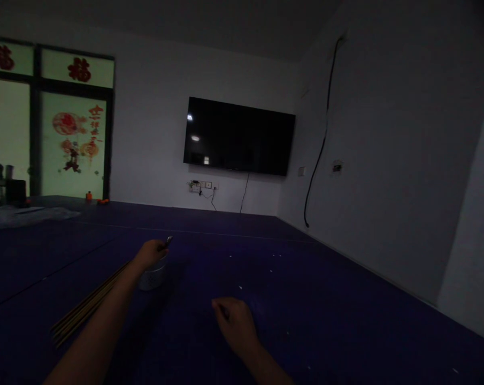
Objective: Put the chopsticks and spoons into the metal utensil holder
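Note:
My left hand [148,253] is closed on a small utensil with a shiny metal end [169,240], whose exact kind I cannot make out. It is over a light-coloured perforated cup [151,279], and the hand hides part of the rim. Long thin wooden sticks [85,306] lie in a bundle beside the cup, partly behind my left forearm. Over the dark blue tabletop, to the right, my right hand [237,324] is curled with its fingers pressed together. Whatever it may hold is hidden.
Small white scraps [240,287] are scattered over the blue table [209,251]. Clear plastic wrapping [29,215] lies at the far left, near small orange objects [89,196]. A television [239,137] hangs on the back wall, and a cable [325,128] runs down the right wall.

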A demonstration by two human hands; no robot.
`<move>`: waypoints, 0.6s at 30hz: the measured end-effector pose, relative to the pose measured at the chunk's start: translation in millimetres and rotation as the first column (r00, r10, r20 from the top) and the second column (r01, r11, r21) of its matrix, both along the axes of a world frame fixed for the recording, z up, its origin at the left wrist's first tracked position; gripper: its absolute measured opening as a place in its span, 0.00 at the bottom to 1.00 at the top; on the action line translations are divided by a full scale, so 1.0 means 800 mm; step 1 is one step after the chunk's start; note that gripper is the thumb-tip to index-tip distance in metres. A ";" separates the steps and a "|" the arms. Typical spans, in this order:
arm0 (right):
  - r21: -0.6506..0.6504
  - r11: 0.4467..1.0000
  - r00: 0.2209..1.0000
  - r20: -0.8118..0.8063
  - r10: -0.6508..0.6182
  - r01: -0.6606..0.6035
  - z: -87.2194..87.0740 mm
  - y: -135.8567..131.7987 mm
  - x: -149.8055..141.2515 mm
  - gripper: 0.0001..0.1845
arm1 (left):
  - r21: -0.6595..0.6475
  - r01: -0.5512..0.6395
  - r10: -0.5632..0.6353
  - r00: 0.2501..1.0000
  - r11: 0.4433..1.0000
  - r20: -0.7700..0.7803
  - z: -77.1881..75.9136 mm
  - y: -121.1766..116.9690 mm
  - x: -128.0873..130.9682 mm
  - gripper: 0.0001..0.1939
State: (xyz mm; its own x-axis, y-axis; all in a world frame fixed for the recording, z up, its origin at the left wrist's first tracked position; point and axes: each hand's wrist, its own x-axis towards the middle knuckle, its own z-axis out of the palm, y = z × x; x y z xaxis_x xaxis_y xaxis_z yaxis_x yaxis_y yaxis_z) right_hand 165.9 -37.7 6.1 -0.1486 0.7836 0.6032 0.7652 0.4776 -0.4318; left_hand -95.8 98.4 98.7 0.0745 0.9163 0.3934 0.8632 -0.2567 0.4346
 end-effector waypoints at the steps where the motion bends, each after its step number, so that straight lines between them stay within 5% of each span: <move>1: -0.004 1.000 1.000 0.015 -0.008 0.008 0.001 0.000 0.000 0.19 | 0.005 0.002 -0.002 1.000 1.000 0.001 0.000 -0.001 0.001 0.07; 18: -0.015 1.000 0.999 0.034 -0.015 0.015 0.001 -0.002 -0.002 0.20 | 0.050 0.010 -0.013 0.997 0.999 0.071 0.000 -0.006 0.010 0.08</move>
State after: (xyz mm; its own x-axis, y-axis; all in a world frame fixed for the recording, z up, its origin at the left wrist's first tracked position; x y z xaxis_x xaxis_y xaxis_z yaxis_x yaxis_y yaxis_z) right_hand 164.6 -39.1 7.0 -0.1568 0.7947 0.5865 0.7864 0.4597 -0.4127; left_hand -88.0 94.0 99.0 0.0547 0.8947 0.4433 0.8273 -0.2893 0.4816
